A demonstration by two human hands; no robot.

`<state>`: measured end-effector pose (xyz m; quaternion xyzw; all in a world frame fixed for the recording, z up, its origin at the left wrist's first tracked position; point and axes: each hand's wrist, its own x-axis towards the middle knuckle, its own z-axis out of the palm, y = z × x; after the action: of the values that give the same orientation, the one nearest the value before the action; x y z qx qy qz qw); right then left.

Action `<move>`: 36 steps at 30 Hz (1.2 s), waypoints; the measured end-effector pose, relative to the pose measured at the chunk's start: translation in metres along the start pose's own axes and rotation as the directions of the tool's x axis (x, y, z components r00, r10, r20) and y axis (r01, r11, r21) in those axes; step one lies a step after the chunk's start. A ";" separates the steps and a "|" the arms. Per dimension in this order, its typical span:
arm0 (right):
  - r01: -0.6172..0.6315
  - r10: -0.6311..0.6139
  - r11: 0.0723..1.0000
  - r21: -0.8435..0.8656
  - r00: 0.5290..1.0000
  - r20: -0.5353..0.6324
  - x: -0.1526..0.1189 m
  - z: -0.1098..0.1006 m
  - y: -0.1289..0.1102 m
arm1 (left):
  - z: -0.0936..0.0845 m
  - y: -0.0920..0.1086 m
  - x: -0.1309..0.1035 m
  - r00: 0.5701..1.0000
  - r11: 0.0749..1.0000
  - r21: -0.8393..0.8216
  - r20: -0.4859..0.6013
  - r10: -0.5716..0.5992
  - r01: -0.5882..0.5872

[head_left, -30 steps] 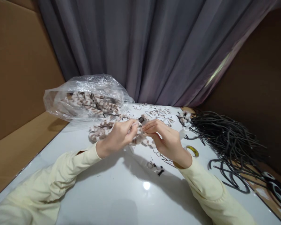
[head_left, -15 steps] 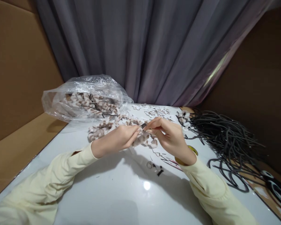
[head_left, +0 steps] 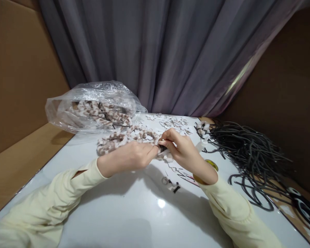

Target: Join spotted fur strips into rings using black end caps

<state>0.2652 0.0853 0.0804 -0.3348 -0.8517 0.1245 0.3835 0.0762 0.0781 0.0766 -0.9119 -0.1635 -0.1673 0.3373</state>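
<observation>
Pinching at the dark piece (head_left: 162, 148), the right hand (head_left: 182, 148) has its thumb and forefinger closed. The left hand (head_left: 134, 156) is also closed and meets it over the middle of the worktop (head_left: 113, 213), but its fingers hide what is inside the grip. Just behind and beside the hands lie fluffy loops (head_left: 111, 142), brown and white. To the right of the right hand are a white bottle (head_left: 202, 144) and a yellow roll (head_left: 212, 164). Small scraps (head_left: 174, 122) are spread near the far edge. A clear bag (head_left: 93, 90), with more fluffy pieces (head_left: 103, 115), occupies the far left corner; black cords (head_left: 243, 148) pile along the right edge.
</observation>
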 end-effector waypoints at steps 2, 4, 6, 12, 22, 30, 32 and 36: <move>-0.026 0.026 1.000 -0.007 0.998 0.056 0.000 0.000 0.000 | -0.002 0.002 0.001 0.999 0.995 0.092 -0.006 0.031 -0.031; -0.049 0.049 0.999 -0.004 0.991 0.126 0.000 -0.002 0.000 | -0.001 0.004 0.002 0.999 0.992 0.115 -0.021 0.046 -0.043; -0.058 0.056 0.998 0.004 0.981 0.184 0.000 -0.003 0.000 | 0.001 0.004 0.001 0.998 0.995 0.087 -0.043 0.053 -0.049; 0.100 -0.100 0.995 -0.011 0.994 -0.030 -0.003 0.002 0.004 | -0.006 -0.003 0.001 0.912 0.725 -0.572 0.111 -0.395 0.384; 0.543 -0.656 0.716 -0.440 0.738 -0.157 -0.012 0.010 0.011 | -0.024 -0.012 0.010 0.705 -0.473 -0.678 0.693 -0.155 0.563; 0.609 -0.765 0.592 -0.528 0.631 -0.129 -0.014 0.010 0.007 | -0.029 -0.014 0.007 0.701 -0.315 -0.720 0.687 -0.192 0.619; 0.596 -0.769 0.556 -0.580 0.633 -0.087 -0.015 0.010 0.006 | -0.032 -0.015 0.006 0.708 -0.234 -0.740 0.672 -0.220 0.630; 0.590 -0.740 0.569 -0.573 0.671 -0.045 -0.017 0.008 0.007 | -0.032 -0.014 0.006 0.722 -0.312 -0.749 0.656 -0.220 0.585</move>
<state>0.2704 0.0795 0.0621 -0.0886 -0.8510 -0.3108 0.4140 0.0694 0.0683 0.1098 -0.7322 -0.3341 -0.2197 -0.5514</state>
